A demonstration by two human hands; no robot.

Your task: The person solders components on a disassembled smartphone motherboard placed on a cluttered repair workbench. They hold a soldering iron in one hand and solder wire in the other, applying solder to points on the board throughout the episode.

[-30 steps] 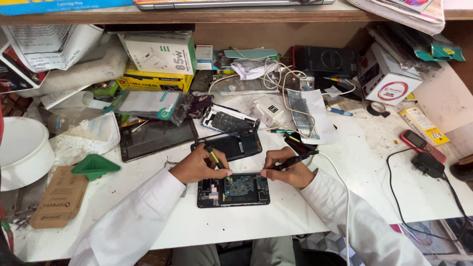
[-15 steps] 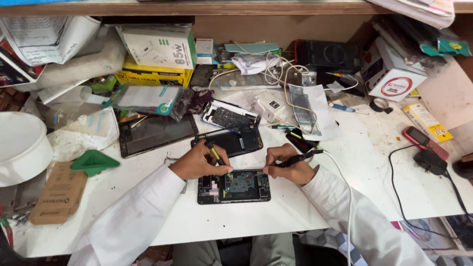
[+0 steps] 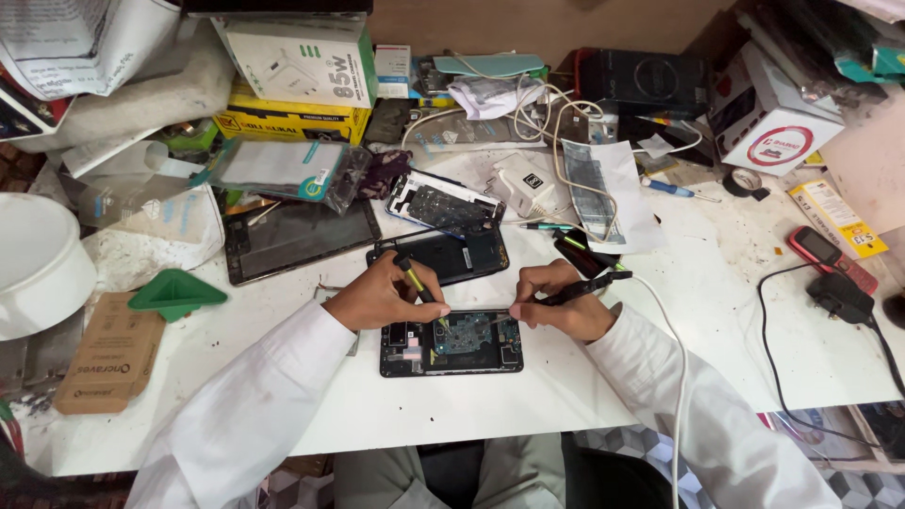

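Both hands (image 3: 471,306) work the opened phone (image 3: 452,344), lying crosswise.

Even, fairly bright overhead light falls on the scuffed white worktable (image 3: 716,311), shadows soft and short, centre sharp, edges bowed by wide-angle distortion, corners possibly slightly soft.

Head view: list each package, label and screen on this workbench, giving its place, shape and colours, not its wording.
White charger box: back left, rectangular, on a yellow box.
White box: back right, with a red ring mark.
Brown card sleeve: front left, flat.
Yellow label strip: right, narrow.
Dark tablet screen: left of centre, flat, unlit.
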